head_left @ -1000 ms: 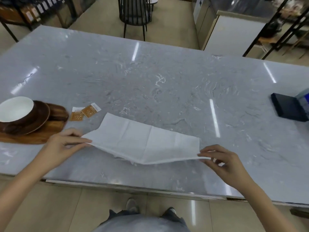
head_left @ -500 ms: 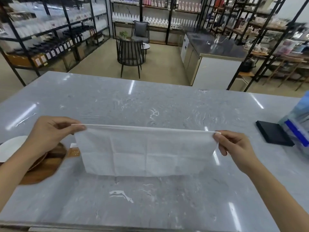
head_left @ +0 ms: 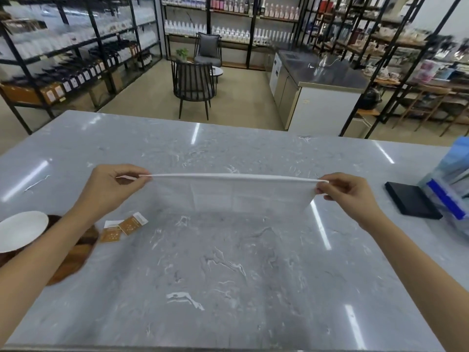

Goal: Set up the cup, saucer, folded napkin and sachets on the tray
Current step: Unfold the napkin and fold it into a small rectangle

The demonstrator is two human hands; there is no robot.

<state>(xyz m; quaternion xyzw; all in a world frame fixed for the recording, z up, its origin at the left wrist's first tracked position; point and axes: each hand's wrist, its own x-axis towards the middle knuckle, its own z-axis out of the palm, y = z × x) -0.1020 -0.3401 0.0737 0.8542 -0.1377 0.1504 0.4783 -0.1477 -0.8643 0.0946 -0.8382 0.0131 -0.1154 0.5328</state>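
Here, at the far left, a round white saucer [head_left: 21, 231] sits on a brown wooden tray [head_left: 76, 255] that lies on the grey marble-patterned tabletop [head_left: 228, 275], both partly hidden by the left forearm. Just right of the tray, two small brown paper sachets [head_left: 124, 226] with white ends lie flat on the table, touching each other. Above them, the left hand [head_left: 111, 189] pinches one upper corner of a thin white paper napkin [head_left: 228, 196] between thumb and fingers. The napkin is held taut above the table, its top edge straight and its creased sheet hanging down. The right hand [head_left: 347, 196] pinches the opposite corner. Farther right, a flat black rectangular object [head_left: 411, 201] rests on the table beside a blurred blue and clear plastic pack [head_left: 449, 194]
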